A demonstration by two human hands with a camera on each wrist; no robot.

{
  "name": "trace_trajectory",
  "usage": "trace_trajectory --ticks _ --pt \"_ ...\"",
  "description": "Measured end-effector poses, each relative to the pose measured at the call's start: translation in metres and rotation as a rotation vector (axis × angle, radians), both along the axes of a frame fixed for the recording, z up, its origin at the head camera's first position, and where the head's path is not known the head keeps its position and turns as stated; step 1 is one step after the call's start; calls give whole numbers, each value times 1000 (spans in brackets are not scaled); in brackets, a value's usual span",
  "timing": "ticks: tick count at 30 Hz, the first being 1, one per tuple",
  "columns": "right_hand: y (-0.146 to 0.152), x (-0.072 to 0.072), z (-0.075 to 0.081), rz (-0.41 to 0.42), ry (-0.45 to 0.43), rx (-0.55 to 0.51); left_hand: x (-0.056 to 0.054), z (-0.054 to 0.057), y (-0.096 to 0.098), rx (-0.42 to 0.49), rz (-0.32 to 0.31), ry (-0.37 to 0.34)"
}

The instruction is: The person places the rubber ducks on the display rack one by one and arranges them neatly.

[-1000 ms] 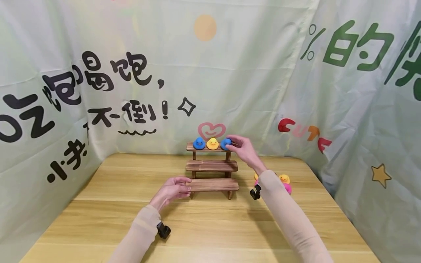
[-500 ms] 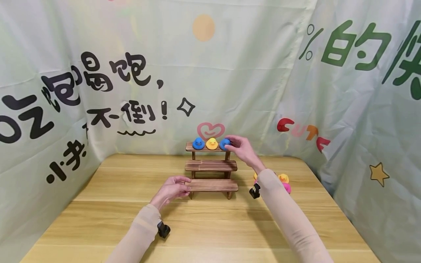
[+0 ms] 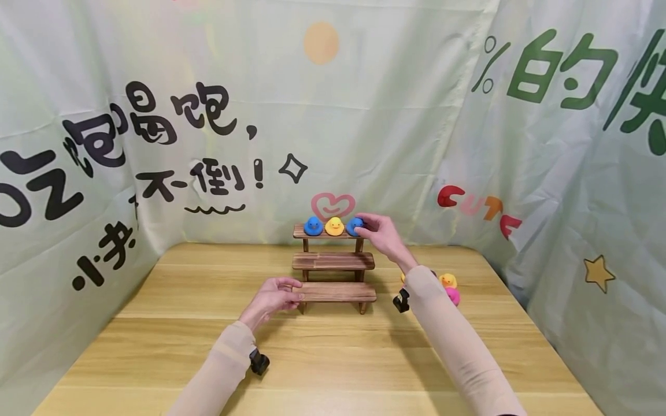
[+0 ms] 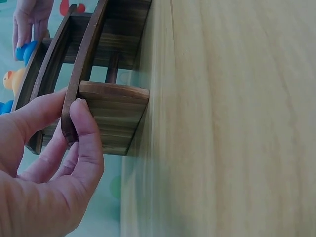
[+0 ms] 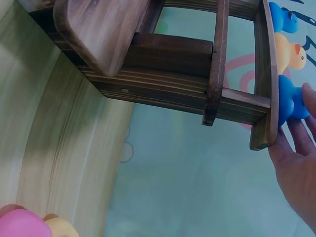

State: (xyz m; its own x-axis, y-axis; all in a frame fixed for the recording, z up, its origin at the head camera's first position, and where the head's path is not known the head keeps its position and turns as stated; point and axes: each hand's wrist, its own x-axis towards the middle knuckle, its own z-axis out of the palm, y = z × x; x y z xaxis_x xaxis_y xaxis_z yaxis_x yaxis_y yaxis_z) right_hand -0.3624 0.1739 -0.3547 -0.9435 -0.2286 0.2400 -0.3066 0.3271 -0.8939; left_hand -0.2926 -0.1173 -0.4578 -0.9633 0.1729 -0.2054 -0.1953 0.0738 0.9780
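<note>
A three-tier brown wooden stand (image 3: 333, 261) stands on the table. Along its top tier sit a blue rubber duck (image 3: 313, 226) at the left, a yellow rubber duck (image 3: 335, 226) in the middle and a second blue duck (image 3: 354, 227) at the right end. My right hand (image 3: 384, 236) holds that right-hand blue duck with thumb and fingers, the duck resting at the shelf. Lower down, my left hand (image 3: 273, 299) pinches the left end of the bottom tier; the left wrist view shows thumb and fingers (image 4: 88, 143) on either side of the board.
Beside the stand, partly hidden by my right sleeve (image 3: 442, 323), lie more ducks, among them a yellow duck (image 3: 448, 281) and a pink duck (image 3: 452, 296). The wooden table (image 3: 333, 364) ends at a printed cloth backdrop (image 3: 250, 115) behind and at both sides.
</note>
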Motion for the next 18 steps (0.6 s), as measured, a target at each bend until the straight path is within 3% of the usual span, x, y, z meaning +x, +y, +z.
trace_trajectory --ticks 18 --pt "0 0 1 -11 -5 7 1 4 0 -9 4 1"
